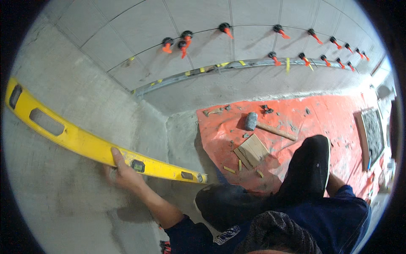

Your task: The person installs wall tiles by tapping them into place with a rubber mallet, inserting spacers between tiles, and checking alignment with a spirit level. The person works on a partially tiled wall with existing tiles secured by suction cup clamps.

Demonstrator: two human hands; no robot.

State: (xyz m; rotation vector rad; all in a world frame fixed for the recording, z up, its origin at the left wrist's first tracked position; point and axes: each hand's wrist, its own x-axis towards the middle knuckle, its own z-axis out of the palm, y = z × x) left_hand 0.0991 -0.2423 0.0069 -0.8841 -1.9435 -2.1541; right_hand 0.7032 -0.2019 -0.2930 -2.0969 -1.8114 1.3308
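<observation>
My left hand (127, 173) is closed around the lower edge of a long yellow spirit level (84, 142), its thumb on the front face beside a small green vial. The level slants from the upper left down toward my bent legs, in front of the grey wall on the left. Of my right arm only a bit of forearm (335, 185) shows, beyond my raised knee. The knee hides my right hand.
Large grey tiles (207, 42) line the wall ahead, with orange-handled levelling clips (226, 30) along the joints and a metal rail (203, 71) below. On an orange sheet (334, 122) lie a mallet (251, 121), a small board (255, 149) and scraps. A framed grey panel (372, 133) stands right.
</observation>
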